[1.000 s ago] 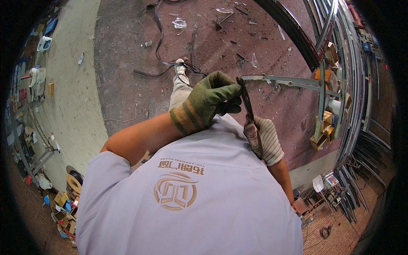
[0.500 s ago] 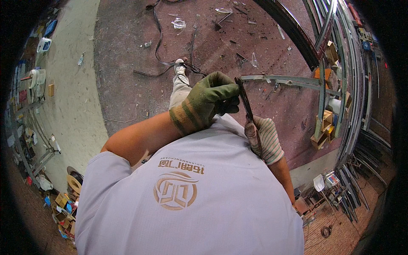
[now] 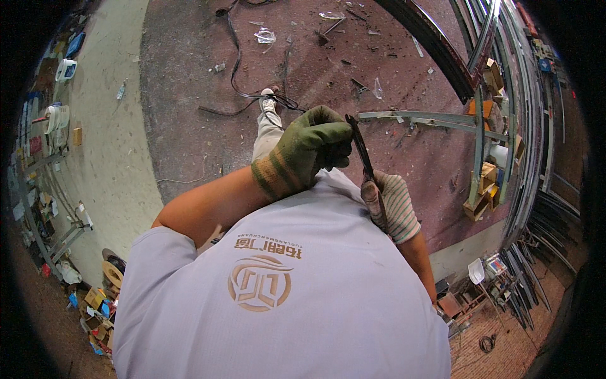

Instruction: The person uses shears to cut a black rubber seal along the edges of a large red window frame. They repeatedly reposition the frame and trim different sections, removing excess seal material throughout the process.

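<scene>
In a striped, pale work glove, my right hand point(image 3: 396, 205) is closed around a dark scissors-like tool point(image 3: 362, 148). Its narrow end points up and away from me; the lower part runs down along my thumb, and its exact kind is hard to make out. My left hand point(image 3: 315, 140) wears a green glove with an orange cuff. Its fingers are curled together in a pinch right beside the tool's tip, and whatever lies between them is hidden. Both hands are held in front of my light grey shirt.
Black flexible strips point(image 3: 237, 63) lie on the dark red floor around my shoe point(image 3: 267, 100). Plastic scraps point(image 3: 265, 36) are scattered farther off. To the right stand a metal frame point(image 3: 435, 120), long profiles point(image 3: 521, 170) and cardboard boxes point(image 3: 486, 180). White buckets point(image 3: 57, 119) sit at far left.
Both hands and the dark tool have shifted very slightly to the left. The grips look the same as before.
</scene>
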Motion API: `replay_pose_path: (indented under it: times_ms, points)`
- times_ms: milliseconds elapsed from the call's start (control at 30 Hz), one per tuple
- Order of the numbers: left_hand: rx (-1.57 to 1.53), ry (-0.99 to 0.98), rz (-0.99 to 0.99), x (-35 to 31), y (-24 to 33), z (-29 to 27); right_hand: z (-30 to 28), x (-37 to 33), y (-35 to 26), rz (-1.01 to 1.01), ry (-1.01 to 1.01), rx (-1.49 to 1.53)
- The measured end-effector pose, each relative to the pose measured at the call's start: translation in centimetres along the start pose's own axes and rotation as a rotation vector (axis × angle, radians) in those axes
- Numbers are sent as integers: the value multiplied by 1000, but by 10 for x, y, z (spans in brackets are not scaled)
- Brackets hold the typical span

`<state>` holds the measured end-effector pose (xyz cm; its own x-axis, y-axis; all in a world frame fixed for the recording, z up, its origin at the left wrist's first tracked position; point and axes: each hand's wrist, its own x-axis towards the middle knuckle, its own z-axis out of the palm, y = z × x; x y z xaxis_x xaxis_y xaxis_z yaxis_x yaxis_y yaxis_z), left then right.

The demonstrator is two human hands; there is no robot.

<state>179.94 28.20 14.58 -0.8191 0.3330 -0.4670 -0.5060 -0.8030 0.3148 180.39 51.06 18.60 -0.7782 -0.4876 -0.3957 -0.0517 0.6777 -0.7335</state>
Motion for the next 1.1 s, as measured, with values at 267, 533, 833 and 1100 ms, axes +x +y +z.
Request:
replay_pose_path:
  times_ms: [267,533,833,1100]
  points:
    - [85,53,7,-1,-1,6,-1,0,2,49,-1,72]
    - [102,45,66,2,-2,11,-2,1,4,58,0,140]
    - [219,88,75,1,0,19,-2,-1,3,43,25,130]
    - [181,108,48,6,-1,20,-1,-1,8,61,33,125]
